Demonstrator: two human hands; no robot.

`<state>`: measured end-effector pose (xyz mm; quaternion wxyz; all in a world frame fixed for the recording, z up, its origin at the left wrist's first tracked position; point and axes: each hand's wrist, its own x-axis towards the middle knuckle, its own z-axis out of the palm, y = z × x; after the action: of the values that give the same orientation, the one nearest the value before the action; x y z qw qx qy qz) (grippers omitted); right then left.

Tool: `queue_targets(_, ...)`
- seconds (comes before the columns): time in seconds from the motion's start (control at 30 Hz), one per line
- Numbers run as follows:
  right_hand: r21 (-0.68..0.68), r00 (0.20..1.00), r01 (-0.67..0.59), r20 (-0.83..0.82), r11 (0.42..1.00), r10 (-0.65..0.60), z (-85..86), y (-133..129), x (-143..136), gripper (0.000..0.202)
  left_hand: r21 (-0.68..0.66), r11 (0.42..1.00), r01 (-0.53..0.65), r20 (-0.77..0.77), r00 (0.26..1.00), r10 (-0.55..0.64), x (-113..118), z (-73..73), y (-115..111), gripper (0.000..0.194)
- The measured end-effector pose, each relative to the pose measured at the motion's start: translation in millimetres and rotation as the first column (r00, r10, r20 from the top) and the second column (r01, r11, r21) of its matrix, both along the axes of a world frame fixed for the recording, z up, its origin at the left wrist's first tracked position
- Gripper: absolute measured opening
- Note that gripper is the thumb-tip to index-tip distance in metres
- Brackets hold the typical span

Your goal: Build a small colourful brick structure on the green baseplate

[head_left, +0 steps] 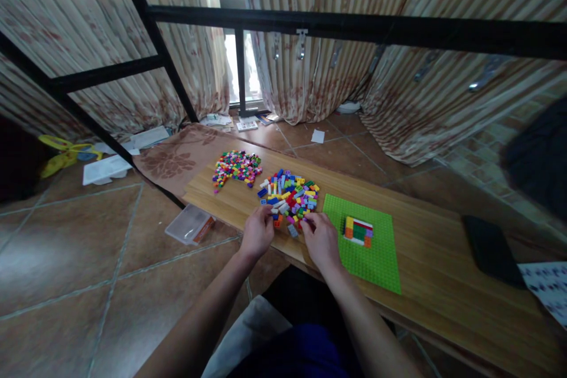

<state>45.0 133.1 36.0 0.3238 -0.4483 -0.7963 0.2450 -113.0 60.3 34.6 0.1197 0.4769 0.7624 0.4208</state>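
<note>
Loose toy building bricks point(292, 192) in many colours lie in a heap on a narrow wooden table. My left hand point(258, 233) is at the heap's near left edge, its fingers curled together beside white, blue and orange bricks. At the near right edge, my right hand point(322, 239) has thumb and fingers drawn together among the bricks. What either hand pinches is too small to make out. A grey brick point(292, 230) lies between the hands. Right of them is a green baseplate point(376, 260), bearing a small rectangular brick build point(359, 233) of yellow, orange, white, red and green.
A second pile of smaller beads or bricks point(237, 168) is farther left on the wooden table point(425, 260). A dark phone-like slab point(491, 251) and a printed sheet point(547, 286) are at the right. A clear plastic box point(188, 224) sits below the table's left edge. Black metal bars point(345, 22) cross ahead.
</note>
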Motion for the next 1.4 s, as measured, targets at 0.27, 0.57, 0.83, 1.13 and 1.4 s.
queue_targets(0.27, -0.102, 0.987, -0.004, -0.163, 0.995, -0.012, -6.8, -14.0, 9.5, 0.021, 0.038, 0.996, 0.081, 0.012, 0.997, -0.082, 10.5, -7.4, -13.4, 0.042)
queue_targets(0.57, -0.107, 0.988, -0.021, -0.157, 0.994, 0.004, -0.8, -23.1, 16.2, 0.021, 0.006, 0.999, 0.037, -0.077, 0.996, -0.037, 17.2, -0.2, -7.3, 0.040)
queue_targets(0.83, -0.166, 0.963, -0.051, -0.270, 0.985, 0.004, 6.6, -38.7, 17.0, 0.023, 0.107, 0.993, -0.051, 0.430, 0.903, 0.001, 25.5, 19.6, -17.2, 0.036)
queue_targets(1.13, -0.255, 0.915, -0.112, -0.403, 0.960, 0.000, 24.6, -57.7, 34.2, 0.024, 0.110, 0.989, 0.094, 0.928, 0.347, -0.136, 71.0, 42.2, -18.8, 0.039)
queue_targets(1.4, -0.233, 0.940, -0.050, -0.339, 0.971, -0.033, 25.6, -61.4, 68.5, 0.020, 0.069, 0.984, 0.165, 0.977, 0.187, -0.100, 100.5, 40.5, -14.3, 0.036)
